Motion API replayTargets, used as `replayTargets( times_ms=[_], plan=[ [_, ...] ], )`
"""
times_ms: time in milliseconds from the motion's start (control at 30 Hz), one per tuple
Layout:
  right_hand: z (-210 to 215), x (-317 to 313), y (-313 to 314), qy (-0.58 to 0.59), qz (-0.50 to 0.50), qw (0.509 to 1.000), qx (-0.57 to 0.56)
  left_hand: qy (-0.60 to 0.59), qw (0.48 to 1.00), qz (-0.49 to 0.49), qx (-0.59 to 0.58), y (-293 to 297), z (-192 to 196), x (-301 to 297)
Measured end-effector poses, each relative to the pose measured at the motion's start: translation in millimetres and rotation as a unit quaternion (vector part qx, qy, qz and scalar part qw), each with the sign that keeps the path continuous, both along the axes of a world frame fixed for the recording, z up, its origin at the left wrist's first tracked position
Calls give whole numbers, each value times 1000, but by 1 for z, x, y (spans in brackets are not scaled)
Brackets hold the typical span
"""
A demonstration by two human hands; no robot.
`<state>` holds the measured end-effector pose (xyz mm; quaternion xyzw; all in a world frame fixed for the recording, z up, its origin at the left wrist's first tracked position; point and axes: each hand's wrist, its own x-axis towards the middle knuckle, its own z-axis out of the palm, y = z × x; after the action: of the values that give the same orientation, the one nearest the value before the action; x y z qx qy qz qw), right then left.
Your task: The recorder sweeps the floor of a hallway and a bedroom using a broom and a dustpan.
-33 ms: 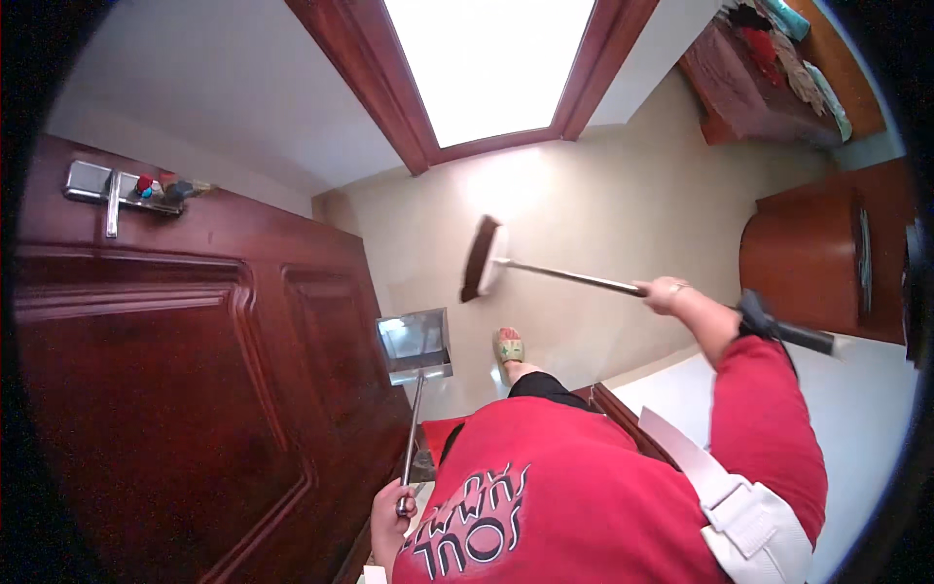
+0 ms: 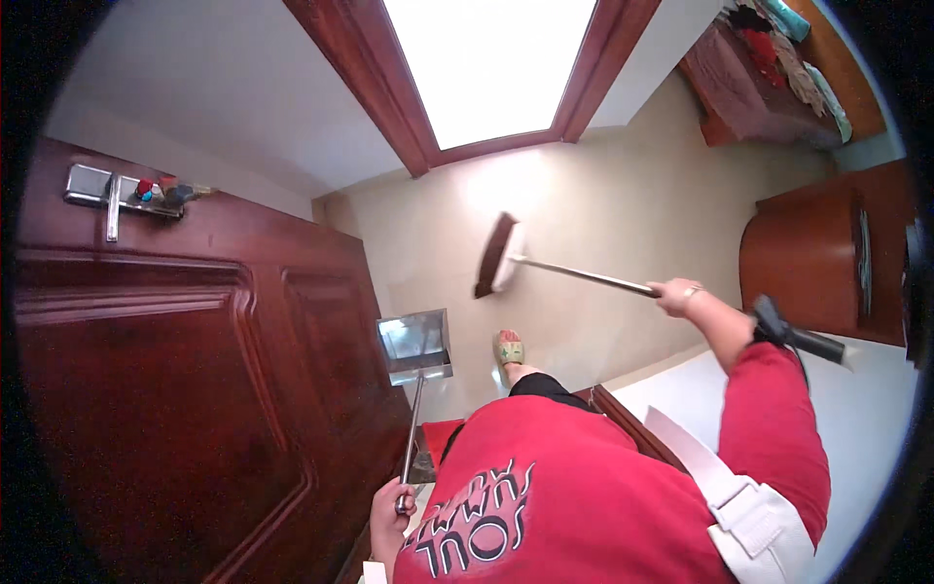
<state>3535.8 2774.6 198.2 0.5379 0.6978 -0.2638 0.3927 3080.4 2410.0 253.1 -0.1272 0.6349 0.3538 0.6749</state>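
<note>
My right hand [image 2: 673, 295] is closed around the metal handle of a broom [image 2: 584, 274], held out to the right at arm's length. The broom's white head with dark brown bristles [image 2: 496, 256] is over the beige floor, beyond my foot. At the lower left, my left hand [image 2: 390, 508] grips the top of a long metal handle. That handle runs down to a shiny metal dustpan [image 2: 415, 343], which rests on the floor beside the door. The dustpan lies left of the broom head, with floor between them.
A dark red wooden door [image 2: 185, 380] with a metal lever handle [image 2: 113, 206] fills the left. My slippered foot [image 2: 510, 348] stands between dustpan and broom. A curved wooden cabinet [image 2: 803, 258], a white surface [image 2: 681, 382] and a bed with clothes [image 2: 754, 83] are on the right.
My right hand and the broom have shifted slightly to the right, the broom head moving away from the dustpan. My left hand and the dustpan stay put.
</note>
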Motion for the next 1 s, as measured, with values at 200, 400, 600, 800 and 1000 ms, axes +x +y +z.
replayTargets(
  times_ms=[200,400,600,800,1000],
  plan=[
    [83,18,14,-35,-11,999,6,-22,998,50,-23,38,-26,-13],
    [17,-79,43,42,10,999,8,-2,999,30,-22,73,-41,-18],
    [-67,-186,80,66,8,998,10,-59,997,-23,-40,118,-68,-48],
    [-73,-55,45,62,-157,985,-22,-38,994,-93,-46,184,-86,-68],
    [42,58,-20,-127,-256,957,-59,-18,983,-170,-59,259,-100,-50]
  ],
)
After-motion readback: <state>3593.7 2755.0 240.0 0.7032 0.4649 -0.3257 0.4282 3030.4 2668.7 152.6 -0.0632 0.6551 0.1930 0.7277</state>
